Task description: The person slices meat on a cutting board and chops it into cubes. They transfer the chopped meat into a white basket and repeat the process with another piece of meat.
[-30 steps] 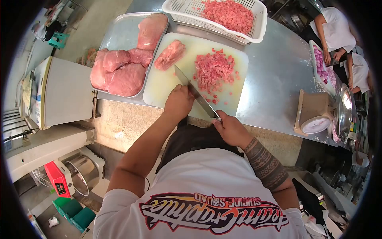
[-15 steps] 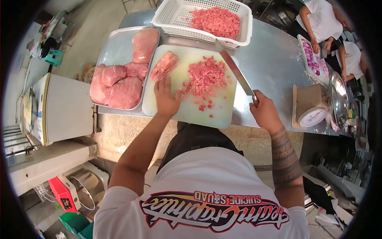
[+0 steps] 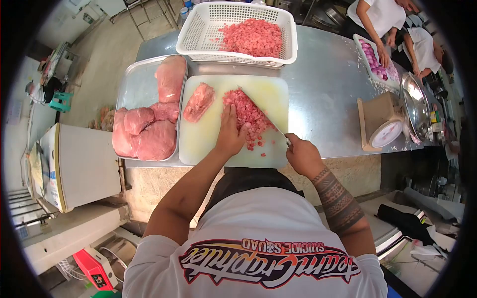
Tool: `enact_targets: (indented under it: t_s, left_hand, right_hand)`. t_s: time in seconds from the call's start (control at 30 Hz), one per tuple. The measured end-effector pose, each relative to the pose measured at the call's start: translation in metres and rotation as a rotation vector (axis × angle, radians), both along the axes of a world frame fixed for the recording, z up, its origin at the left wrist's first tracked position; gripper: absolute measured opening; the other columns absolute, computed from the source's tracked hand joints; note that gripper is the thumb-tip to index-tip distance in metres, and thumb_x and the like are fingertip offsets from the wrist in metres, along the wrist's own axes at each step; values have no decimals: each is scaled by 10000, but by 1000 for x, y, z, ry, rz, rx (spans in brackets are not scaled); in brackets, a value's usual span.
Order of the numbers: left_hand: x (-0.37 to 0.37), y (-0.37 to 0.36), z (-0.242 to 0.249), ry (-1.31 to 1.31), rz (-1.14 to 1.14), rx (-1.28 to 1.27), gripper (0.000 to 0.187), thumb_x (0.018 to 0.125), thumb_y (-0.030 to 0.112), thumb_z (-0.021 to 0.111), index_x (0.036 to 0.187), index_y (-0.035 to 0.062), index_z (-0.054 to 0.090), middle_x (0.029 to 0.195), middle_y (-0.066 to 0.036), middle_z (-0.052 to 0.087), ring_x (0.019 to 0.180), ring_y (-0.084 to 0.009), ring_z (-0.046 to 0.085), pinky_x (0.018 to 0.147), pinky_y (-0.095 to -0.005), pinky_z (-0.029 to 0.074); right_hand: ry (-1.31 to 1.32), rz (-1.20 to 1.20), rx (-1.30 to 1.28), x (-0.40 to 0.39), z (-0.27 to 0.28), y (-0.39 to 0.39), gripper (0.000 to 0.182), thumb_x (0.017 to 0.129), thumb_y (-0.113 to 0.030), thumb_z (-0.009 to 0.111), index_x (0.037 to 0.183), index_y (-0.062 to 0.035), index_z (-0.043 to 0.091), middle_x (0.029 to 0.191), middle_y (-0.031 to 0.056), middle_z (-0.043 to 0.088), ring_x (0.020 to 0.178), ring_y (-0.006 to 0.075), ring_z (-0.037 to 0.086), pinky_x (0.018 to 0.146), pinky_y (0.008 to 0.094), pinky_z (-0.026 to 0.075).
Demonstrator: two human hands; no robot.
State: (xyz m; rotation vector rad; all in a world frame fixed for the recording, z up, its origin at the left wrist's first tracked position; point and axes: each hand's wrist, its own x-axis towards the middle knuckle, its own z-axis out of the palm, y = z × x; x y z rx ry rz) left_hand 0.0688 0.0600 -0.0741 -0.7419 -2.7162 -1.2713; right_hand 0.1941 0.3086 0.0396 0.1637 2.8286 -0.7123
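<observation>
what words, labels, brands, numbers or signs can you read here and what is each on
"SUICIDE SQUAD": upside down on the white T-shirt.
"Team Graph…": same T-shirt, also upside down; its stylised ending is unclear.
Too small or blurred to read: markings on the weighing scale dial, red machine and white appliance.

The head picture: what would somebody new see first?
Probably the bright pink pile of diced meat on the white plastic cutting board, between the left hand and the long metal knife in the right hand. Beyond the board, a white plastic basket holds more diced meat. Left of the board, a silver metal tray holds big pink meat chunks.
</observation>
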Motion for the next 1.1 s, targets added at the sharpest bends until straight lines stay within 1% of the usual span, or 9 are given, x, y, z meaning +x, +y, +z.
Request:
enact_targets:
  t_s: [0.1, 0.3, 0.4, 0.53, 0.63, 0.7, 0.8, 0.9, 1.1]
  left_hand:
    - [-20, -16, 9, 94, -32, 122, 765, 1038, 329, 638, 1608, -82, 336, 1659, -361, 317, 1546, -534, 301, 1282, -559, 248]
    - [-106, -8, 9, 2, -192, -94, 713, 1043, 413, 630, 1575, -24, 443, 1637, -297, 414, 1537, -455, 374, 1281, -560, 261]
    - [-106, 7, 8, 44, -352, -213, 736, 1042, 446, 626, 1581, -19, 438, 1655, -275, 404, 1559, -418, 359, 1299, -527, 248]
    - [-99, -5, 34, -226, -463, -17, 708, 1045, 429, 632, 1586, 11, 446, 1668, -263, 393, 1569, -419, 345, 1306, -461, 267]
    - [-131, -5, 65, 83, -248, 7, 642, 1030, 382, 655, 1543, 25, 510, 1639, -237, 452, 1534, -427, 400, 1283, -471, 314]
    - [-185, 3, 78, 444, -115, -86, 543, 1007, 350, 681, 1466, 70, 605, 1579, -212, 532, 1446, -431, 500, 1233, -568, 351]
    - [-229, 14, 84, 479, 28, -345, 450, 1014, 362, 678, 1376, 95, 674, 1405, -187, 666, 1290, -402, 612, 1176, -639, 343]
    - [-224, 19, 80, 329, 22, -512, 432, 1023, 425, 650, 1317, 115, 712, 1293, -152, 723, 1230, -391, 634, 1164, -668, 315]
    - [-179, 31, 67, 339, 115, -475, 419, 1035, 447, 623, 1255, 106, 729, 1195, -130, 748, 1129, -380, 657, 1167, -621, 301]
  right_hand:
    - [6, -64, 2, 13, 22, 6, 361, 927, -136, 656, 1285, -91, 651, 862, 203, 738, 812, 413, 727, 754, 522, 590]
    - [28, -283, -145, 22, 27, 9, 355, 914, -135, 709, 1248, -29, 655, 887, 183, 729, 833, 385, 721, 755, 487, 580]
    - [-5, -354, -240, 24, 14, 1, 352, 913, -138, 721, 1227, 4, 649, 878, 176, 714, 814, 369, 707, 755, 468, 568]
    - [-44, -479, -405, 32, 0, -17, 351, 921, -143, 719, 1219, 22, 633, 854, 169, 696, 777, 359, 685, 743, 455, 557]
    - [-61, -504, -369, 35, 2, -27, 368, 924, -147, 719, 1235, 22, 620, 857, 177, 700, 780, 366, 686, 741, 464, 555]
    - [-57, -481, -343, 34, 2, -27, 388, 927, -151, 716, 1257, 25, 614, 853, 181, 703, 784, 367, 691, 743, 471, 554]
    - [-39, -479, -341, 34, 3, -32, 411, 930, -158, 711, 1281, 31, 610, 855, 190, 712, 804, 375, 703, 755, 476, 558]
    - [-24, -474, -346, 35, 3, -33, 425, 934, -161, 706, 1300, 33, 608, 867, 200, 723, 833, 384, 717, 771, 471, 567]
    - [-35, -447, -353, 39, 0, -21, 388, 937, -175, 712, 1259, 26, 628, 904, 215, 737, 862, 392, 729, 792, 468, 575]
